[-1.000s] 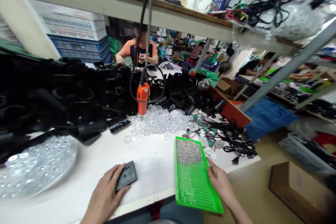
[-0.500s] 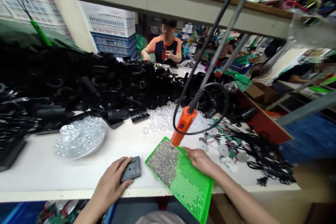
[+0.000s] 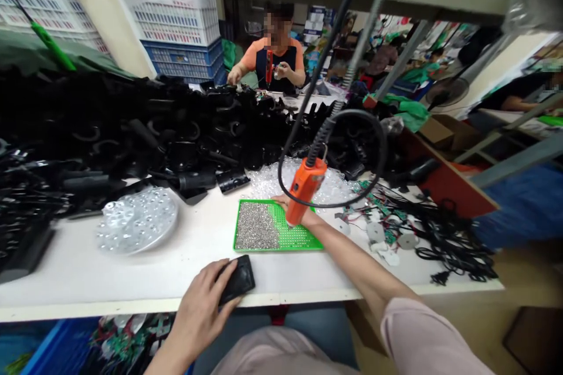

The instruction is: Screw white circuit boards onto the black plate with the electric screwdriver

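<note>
**Worktop (image 3: 132, 272) packed, green perforated tray (image 3: 299, 237) lying flat**

Black plastic housings (image 3: 132, 129) bank up along the far side, with a heap of clear plastic lenses (image 3: 290, 183) in front of them. The tray sits near the front edge, a layer of small silver parts (image 3: 257, 227) covering its left half. The right hand (image 3: 292, 211) rests at the tray's far edge behind an orange electric screwdriver (image 3: 305, 199), which hangs on its cable; whether the fingers close on it, I cannot tell. The left hand (image 3: 200, 310) is clamped around a black housing (image 3: 240, 280) at the worktop's front edge.
</note>
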Tool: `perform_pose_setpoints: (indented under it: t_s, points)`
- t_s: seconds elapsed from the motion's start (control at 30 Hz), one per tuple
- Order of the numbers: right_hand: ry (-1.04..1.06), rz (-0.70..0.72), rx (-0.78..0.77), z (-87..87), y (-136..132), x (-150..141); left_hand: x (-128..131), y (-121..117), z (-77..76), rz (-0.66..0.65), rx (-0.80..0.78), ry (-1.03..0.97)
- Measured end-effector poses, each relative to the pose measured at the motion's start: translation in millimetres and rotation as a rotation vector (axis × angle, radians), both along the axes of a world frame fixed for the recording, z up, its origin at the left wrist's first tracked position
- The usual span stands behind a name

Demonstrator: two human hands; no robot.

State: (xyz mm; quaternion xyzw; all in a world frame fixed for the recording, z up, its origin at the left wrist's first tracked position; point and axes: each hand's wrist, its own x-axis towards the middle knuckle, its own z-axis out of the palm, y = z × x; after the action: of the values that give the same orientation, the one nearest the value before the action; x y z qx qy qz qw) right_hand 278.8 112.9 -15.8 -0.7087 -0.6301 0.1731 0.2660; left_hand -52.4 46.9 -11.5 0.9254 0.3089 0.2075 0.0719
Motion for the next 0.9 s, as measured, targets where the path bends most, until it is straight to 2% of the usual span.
perform_pose_setpoints:
  t_s: [0.1,0.2,0.27,0.37,0.43,0.5,0.6,0.67,0.8,0.9]
  points:
    - [-0.005,0.029,-0.011,1.4,4.3,0.8,33.7,-13.3,-2.0,-0.097,-0.083,-0.015]
    - [-0.005,0.059,-0.002,8.2,5.1,8.0,71.1,-24.8,-12.7,-0.192,-0.216,-0.014]
    - [0.002,0.054,0.028,17.3,-4.3,21.7,94.1,-27.7,-21.6,-0.214,-0.294,-0.011]
    - [0.005,-0.035,0.092,33.6,-43.2,50.2,120.7,-25.9,-30.5,-0.212,-0.344,0.007]
    - [-0.003,-0.097,0.115,41.0,-83.0,62.4,131.7,-24.3,-31.1,-0.234,-0.339,0.03]
    - [-0.018,-0.104,0.122,42.0,-126.5,60.7,135.8,-24.8,-27.9,-0.267,-0.294,0.043]
    - [-0.075,0.016,0.188,29.4,-181.6,34.1,127.6,-26.2,-19.3,-0.281,-0.16,0.014]
    - [-0.143,0.062,0.259,13.8,-203.6,9.7,116.4,-21.2,-13.9,-0.199,-0.047,-0.04]
    - [-0.288,0.031,0.394,-17.9,-210.4,-30.7,99.9,10.8,-10.2,0.003,0.142,-0.059]
    - [-0.316,-0.049,0.44,-29.3,-202.4,-48.7,98.6,35.4,-14.2,-0.007,0.133,-0.054]
